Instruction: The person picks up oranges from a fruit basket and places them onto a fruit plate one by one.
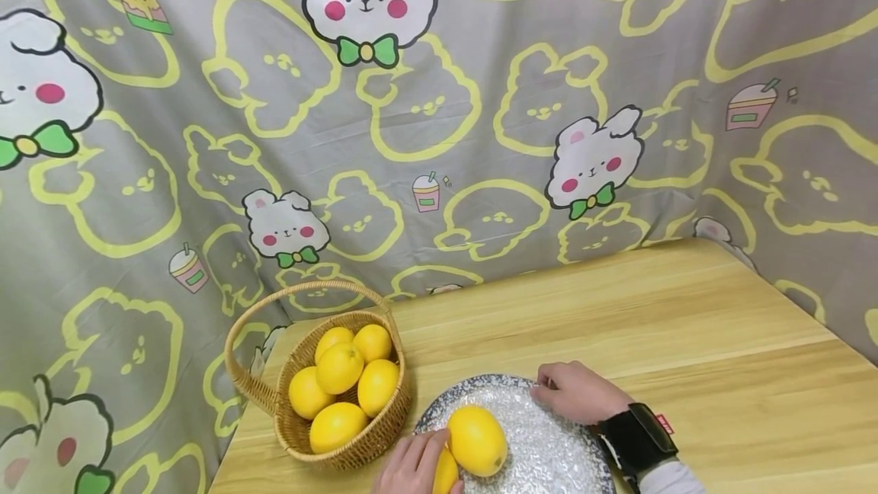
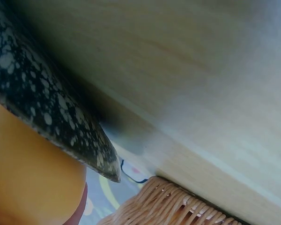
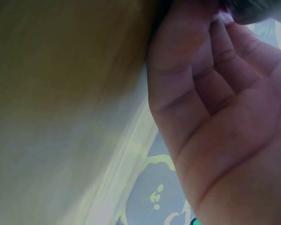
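With one lemon (image 1: 476, 439) on the plate (image 1: 562, 456) beside the basket (image 1: 357, 444), the left hand (image 1: 411, 467) curls round a second lemon (image 1: 444, 473) at the plate's near edge, the right hand (image 1: 576, 391) pinches its far rim, and setting the fruit down seems the step in hand.

Woven wicker basket (image 1: 357, 444) beside a glossy speckled glazed plate (image 1: 555, 456); both rest on a smooth matt wood-grain table (image 1: 686, 326).
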{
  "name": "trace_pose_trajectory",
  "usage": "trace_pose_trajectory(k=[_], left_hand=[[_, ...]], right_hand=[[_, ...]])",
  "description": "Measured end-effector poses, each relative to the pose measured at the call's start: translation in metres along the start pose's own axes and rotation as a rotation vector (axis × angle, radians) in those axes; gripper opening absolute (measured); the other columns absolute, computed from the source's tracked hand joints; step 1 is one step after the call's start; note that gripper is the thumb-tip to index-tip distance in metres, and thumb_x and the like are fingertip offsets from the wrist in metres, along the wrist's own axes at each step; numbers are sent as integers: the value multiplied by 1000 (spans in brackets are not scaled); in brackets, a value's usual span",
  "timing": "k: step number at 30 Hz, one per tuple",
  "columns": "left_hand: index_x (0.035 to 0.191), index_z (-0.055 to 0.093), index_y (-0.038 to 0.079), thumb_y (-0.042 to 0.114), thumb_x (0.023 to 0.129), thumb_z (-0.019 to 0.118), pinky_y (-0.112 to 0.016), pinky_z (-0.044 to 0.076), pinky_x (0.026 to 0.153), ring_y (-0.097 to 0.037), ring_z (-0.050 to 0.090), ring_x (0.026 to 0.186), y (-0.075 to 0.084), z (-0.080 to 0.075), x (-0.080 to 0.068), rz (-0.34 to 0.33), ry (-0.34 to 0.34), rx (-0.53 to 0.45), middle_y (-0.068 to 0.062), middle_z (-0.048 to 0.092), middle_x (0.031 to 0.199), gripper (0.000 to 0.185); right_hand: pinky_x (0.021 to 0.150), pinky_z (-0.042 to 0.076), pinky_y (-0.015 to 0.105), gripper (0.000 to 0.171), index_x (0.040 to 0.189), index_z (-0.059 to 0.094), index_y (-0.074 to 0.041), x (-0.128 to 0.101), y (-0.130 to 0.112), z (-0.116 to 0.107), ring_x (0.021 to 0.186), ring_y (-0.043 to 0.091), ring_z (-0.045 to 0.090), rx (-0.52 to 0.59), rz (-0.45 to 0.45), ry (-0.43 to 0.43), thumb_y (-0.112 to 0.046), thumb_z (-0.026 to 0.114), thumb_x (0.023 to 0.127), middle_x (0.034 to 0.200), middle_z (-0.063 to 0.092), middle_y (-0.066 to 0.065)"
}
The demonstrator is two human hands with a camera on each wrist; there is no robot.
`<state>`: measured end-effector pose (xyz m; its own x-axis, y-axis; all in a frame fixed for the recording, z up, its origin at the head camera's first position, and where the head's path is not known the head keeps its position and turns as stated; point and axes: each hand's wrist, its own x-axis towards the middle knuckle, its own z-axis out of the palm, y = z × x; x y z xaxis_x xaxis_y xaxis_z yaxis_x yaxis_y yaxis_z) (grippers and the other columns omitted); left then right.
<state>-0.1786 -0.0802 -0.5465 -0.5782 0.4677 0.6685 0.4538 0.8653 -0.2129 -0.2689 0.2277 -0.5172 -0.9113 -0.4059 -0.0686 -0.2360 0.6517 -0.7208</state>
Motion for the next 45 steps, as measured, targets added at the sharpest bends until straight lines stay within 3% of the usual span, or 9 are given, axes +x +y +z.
trace_pose_trajectory(k=[9,15,24,32,45], left_hand=[[133,63,21,63,84,70,-22,58,75,-8,67,92,1,-7,3,5,-100,2,9,74,109,64],[150,53,24,61,90,67,-25,59,75,-9,67,94,1,-9,4,63,-134,4,10,73,110,72],[153,51,30,62,96,60,-25,58,71,-10,65,89,0,-2,2,132,-84,19,9,71,107,67],[153,50,29,64,95,60,-22,55,63,-9,65,90,-2,-2,2,114,-112,0,10,71,107,68],[151,53,29,64,95,60,-20,53,63,-7,63,88,-5,0,-1,109,-92,-25,10,70,108,67]], right_hand=[[54,38,25,21,89,64,-15,0,-1,1,56,11,46,-1,5,8,-31,64,101,67,55,-2],[54,36,26,20,90,65,-15,1,0,2,56,12,45,-3,21,2,-32,64,101,66,56,-2],[55,37,26,20,90,65,-15,2,2,3,57,12,46,-14,26,4,-32,64,101,67,56,-2],[54,37,26,20,90,65,-15,2,1,3,56,13,46,-8,31,4,-31,65,100,66,56,-1],[54,36,27,19,90,66,-15,2,0,4,57,14,46,-16,49,10,-31,66,100,67,56,-1]])
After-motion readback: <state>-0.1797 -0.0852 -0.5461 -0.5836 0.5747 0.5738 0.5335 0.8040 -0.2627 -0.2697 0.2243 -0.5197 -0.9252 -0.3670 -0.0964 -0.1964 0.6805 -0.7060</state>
